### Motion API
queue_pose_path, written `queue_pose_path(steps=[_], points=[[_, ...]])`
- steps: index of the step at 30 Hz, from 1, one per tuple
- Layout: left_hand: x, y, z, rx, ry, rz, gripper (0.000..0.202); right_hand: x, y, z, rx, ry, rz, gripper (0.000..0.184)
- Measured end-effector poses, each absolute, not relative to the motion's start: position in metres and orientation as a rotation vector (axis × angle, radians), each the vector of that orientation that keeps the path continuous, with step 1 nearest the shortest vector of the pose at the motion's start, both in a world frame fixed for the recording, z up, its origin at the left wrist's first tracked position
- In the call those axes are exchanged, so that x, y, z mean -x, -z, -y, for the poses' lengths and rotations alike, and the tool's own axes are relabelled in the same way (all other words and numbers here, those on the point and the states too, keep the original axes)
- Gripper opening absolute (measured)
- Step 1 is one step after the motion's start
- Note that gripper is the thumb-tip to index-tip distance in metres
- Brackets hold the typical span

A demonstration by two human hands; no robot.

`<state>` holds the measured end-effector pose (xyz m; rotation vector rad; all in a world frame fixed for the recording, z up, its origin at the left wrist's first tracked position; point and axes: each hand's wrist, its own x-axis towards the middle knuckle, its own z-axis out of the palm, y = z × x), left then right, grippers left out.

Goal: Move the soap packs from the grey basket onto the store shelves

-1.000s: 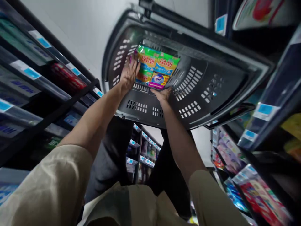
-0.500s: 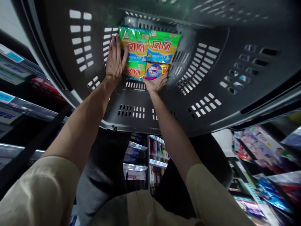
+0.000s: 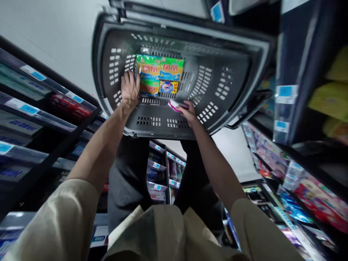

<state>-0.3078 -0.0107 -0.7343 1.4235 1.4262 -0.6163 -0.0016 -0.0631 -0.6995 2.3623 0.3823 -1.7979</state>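
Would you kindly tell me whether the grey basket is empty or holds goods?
Holds goods: four bright packs lie flat on the basket floor by the left hand; the right hand grips a pink item.

Dim aisle, blurred, warped edges.

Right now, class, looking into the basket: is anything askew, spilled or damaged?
Nothing looks spilled or torn. Four packets lie flat in a tidy block in the basket. Only the pink-and-white packet in the right hand sits apart, tilted. The left hand rests open beside the block.
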Motion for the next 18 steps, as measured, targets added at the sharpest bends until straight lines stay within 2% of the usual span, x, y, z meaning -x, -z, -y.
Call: queue_pose_path(steps=[3, 5, 6, 10, 14, 18], points=[[0.312, 0.666, 0.009, -1.321, 0.616, -1.518, 0.09, 0.009, 0.623, 0.031, -2.244, 2.24, 0.141, 0.054], [0.313, 0.616, 0.009, -1.295, 0.615, -1.548, 0.112, 0.022, 0.567, 0.008, -2.179, 2.468, 0.454, 0.051], [0.313, 0.59, 0.009, -1.271, 0.614, -1.554, 0.115, 0.03, 0.539, -0.004, -2.144, 2.568, 0.566, 0.052], [0.312, 0.477, 0.007, -1.141, 0.629, -1.506, 0.105, 0.061, 0.424, -0.049, -1.973, 2.929, 0.691, 0.054], [0.311, 0.359, 0.004, -1.231, 0.537, -1.571, 0.089, 0.084, 0.315, -0.088, -1.79, 3.223, 0.331, 0.075], [0.306, 0.262, 0.006, -1.408, 0.435, -1.653, 0.072, 0.099, 0.21, -0.124, -1.699, 3.343, -0.4, 0.057]])
